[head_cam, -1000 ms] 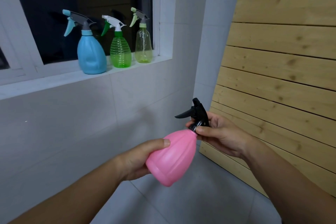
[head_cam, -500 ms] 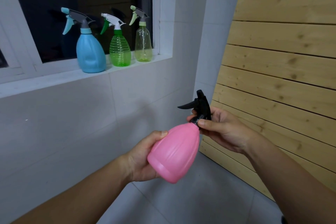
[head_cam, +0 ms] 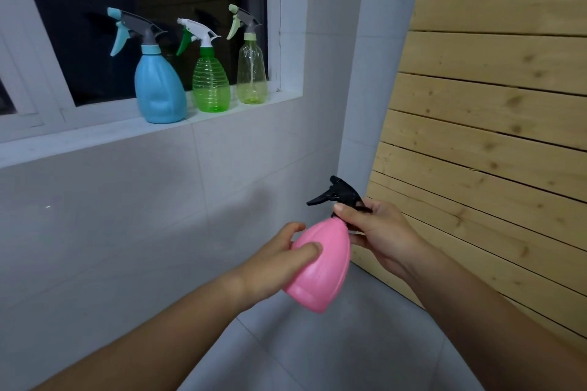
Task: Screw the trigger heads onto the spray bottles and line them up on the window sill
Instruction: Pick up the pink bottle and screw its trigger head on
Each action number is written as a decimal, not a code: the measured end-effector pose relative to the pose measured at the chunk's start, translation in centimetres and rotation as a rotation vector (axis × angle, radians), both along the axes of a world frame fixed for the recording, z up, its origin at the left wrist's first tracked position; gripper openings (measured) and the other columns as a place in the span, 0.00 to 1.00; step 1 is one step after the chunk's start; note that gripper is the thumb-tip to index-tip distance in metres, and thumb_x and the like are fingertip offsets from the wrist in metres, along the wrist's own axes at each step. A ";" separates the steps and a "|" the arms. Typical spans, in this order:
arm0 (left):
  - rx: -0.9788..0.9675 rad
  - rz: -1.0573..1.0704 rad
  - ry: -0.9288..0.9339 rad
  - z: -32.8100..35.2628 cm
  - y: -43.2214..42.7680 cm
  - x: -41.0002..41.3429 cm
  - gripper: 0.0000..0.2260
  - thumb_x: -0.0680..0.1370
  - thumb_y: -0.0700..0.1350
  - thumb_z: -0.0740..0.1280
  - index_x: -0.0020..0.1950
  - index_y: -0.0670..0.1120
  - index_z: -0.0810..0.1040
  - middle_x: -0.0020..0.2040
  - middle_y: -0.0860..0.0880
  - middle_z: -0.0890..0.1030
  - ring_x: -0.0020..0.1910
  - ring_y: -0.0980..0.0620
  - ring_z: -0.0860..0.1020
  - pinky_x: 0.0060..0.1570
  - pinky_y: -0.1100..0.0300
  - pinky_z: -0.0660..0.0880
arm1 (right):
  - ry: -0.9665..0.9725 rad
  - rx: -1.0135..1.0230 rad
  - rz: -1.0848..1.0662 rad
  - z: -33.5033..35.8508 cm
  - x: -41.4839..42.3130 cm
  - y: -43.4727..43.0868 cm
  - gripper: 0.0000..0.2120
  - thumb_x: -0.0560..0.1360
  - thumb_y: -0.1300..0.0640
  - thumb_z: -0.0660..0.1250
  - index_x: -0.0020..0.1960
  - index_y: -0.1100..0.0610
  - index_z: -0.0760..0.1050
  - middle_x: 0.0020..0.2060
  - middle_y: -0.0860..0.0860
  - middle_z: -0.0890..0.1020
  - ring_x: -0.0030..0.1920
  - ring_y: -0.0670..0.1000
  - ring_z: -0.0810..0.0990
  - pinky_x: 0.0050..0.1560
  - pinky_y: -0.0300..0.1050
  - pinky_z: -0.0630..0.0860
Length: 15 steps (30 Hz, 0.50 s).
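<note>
Fig.: L hand [head_cam: 279, 259] re-gripped pink bottle [head_cam: 320, 267]; R hand [head_cam: 378, 232] clamps black trigger head [head_cam: 341, 195], now turned further. Tightening nearly done; window sill [head_cam: 95, 136] placement next.

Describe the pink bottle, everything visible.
The pink bottle is opaque, glossy plastic, pear-shaped with faint vertical ribs, wide at the base and narrow at the neck. A black trigger head sits on its neck. It is held in mid-air, tilted with its base toward the camera. The left hand grips its body; the right hand pinches the neck.
</note>
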<state>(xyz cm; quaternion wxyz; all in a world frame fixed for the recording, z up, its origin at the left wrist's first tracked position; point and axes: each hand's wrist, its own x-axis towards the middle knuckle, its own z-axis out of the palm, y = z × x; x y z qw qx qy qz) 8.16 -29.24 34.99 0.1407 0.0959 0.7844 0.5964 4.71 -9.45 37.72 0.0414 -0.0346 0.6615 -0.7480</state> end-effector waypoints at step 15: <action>-0.029 0.054 -0.034 0.2 -0.1 0.1 0.34 0.59 0.64 0.77 0.62 0.55 0.74 0.55 0.49 0.82 0.48 0.51 0.85 0.39 0.57 0.80 | 0.006 -0.048 0.034 -0.5 0.2 -1.5 0.03 0.74 0.60 0.72 0.46 0.60 0.82 0.37 0.53 0.85 0.39 0.48 0.83 0.41 0.39 0.80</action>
